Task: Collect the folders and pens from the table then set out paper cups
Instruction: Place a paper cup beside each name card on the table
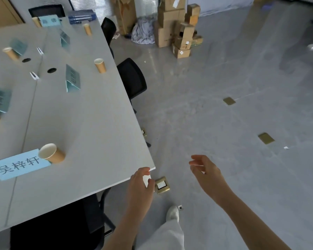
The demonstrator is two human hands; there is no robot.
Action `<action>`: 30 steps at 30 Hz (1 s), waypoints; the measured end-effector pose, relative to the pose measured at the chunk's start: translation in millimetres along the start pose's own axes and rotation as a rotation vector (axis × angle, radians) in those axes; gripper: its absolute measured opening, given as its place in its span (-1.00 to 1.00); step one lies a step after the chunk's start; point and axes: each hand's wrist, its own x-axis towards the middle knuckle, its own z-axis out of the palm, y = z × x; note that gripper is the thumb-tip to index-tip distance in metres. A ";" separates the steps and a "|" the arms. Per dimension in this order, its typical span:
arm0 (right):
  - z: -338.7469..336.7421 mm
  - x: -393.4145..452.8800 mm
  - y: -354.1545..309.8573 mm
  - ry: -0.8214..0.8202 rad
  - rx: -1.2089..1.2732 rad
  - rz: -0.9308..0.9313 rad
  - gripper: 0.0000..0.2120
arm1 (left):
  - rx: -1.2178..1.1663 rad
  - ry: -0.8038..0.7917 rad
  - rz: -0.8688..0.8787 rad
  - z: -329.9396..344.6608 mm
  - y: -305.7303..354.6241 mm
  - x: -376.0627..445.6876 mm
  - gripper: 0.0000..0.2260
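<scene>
Several brown paper cups stand on the white table (90, 134): one near me (51, 153) beside a blue name card (18, 166), one at the right side (100, 65), and others further back (87, 29). A stack of blue folders (82, 16) lies at the table's far end. My left hand (140, 184) hangs by the table's near right corner, fingers loosely curled, holding nothing. My right hand (205, 170) is out over the floor, fingers relaxed and empty. No pens are visible.
Blue name cards (72, 78) stand along the table. Black chairs (132, 78) are tucked at its right side and front. Cardboard boxes (177, 27) are piled at the back. Brass floor sockets (162, 185) dot the grey floor.
</scene>
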 end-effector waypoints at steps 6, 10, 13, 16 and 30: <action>-21.8 90.3 -20.3 -0.035 -0.029 -0.020 -0.78 | 0.041 -0.093 -0.074 18.3 18.2 81.7 -0.75; -34.9 146.5 -33.5 -0.063 -0.027 -0.022 -0.78 | 0.036 -0.086 -0.103 18.8 38.3 137.4 -0.79; -42.3 191.5 -41.6 -0.105 -0.036 -0.029 -0.78 | 0.002 -0.041 -0.090 28.1 55.4 177.1 -0.88; -48.9 233.7 -42.9 -0.146 -0.027 -0.015 -0.79 | -0.035 -0.062 -0.153 47.6 71.1 209.2 -0.92; -128.5 480.6 -55.8 -0.412 -0.194 -0.071 -0.75 | -0.091 0.056 -0.356 164.3 191.1 401.5 -0.78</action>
